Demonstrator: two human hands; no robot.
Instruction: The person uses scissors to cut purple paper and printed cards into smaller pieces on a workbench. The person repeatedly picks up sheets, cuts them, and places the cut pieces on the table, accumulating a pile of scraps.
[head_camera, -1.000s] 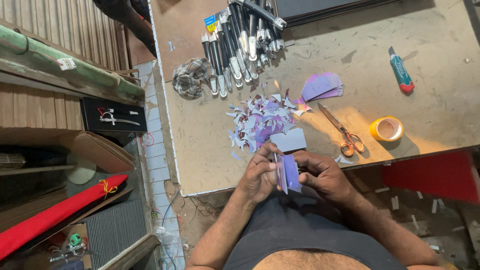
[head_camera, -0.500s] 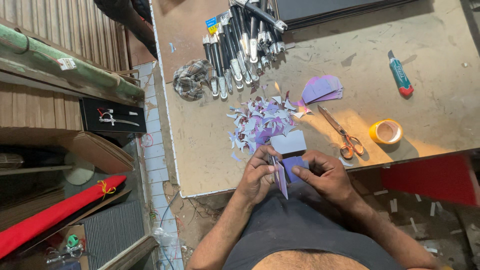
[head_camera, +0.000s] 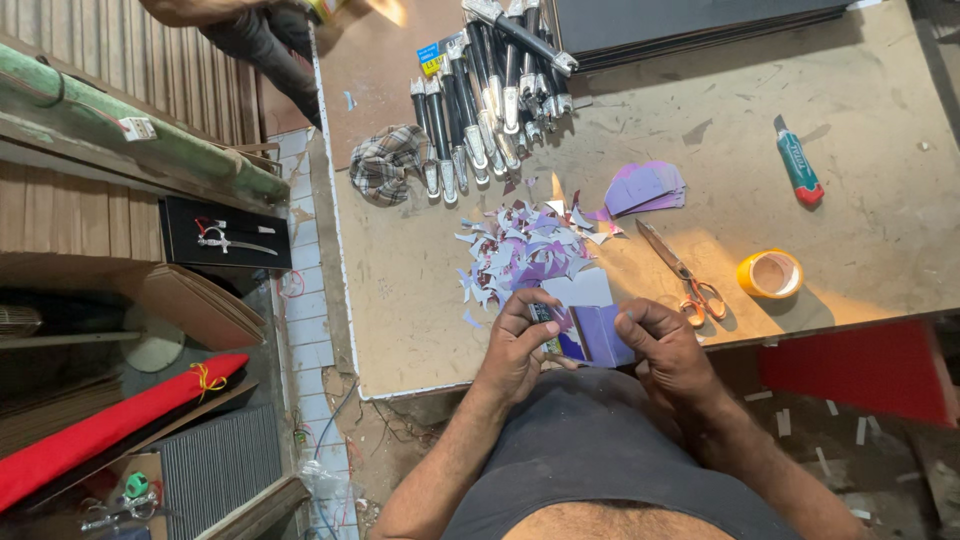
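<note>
I see a worn brown table (head_camera: 880, 230) carrying everything. On it lie a heap of purple paper scraps (head_camera: 525, 250), a small stack of purple sheets (head_camera: 648, 188), scissors (head_camera: 680, 275) with orange handles, a roll of yellow tape (head_camera: 770, 274), a green utility knife (head_camera: 798, 174), a row of black-handled knives (head_camera: 490, 90), a checked cloth (head_camera: 388, 162) and dark boards (head_camera: 690, 22) at the far edge.

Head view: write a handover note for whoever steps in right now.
Left hand pinches a small dark object, too small to identify, against the purple sheet. Right hand grips that sheet's other edge, at the near edge of the table.
Done: pile of purple scraps, stack of cut purple pieces.
Scissors, yellow tape roll and utility knife lie untouched.
Left: the held sheet is uncut.
</note>
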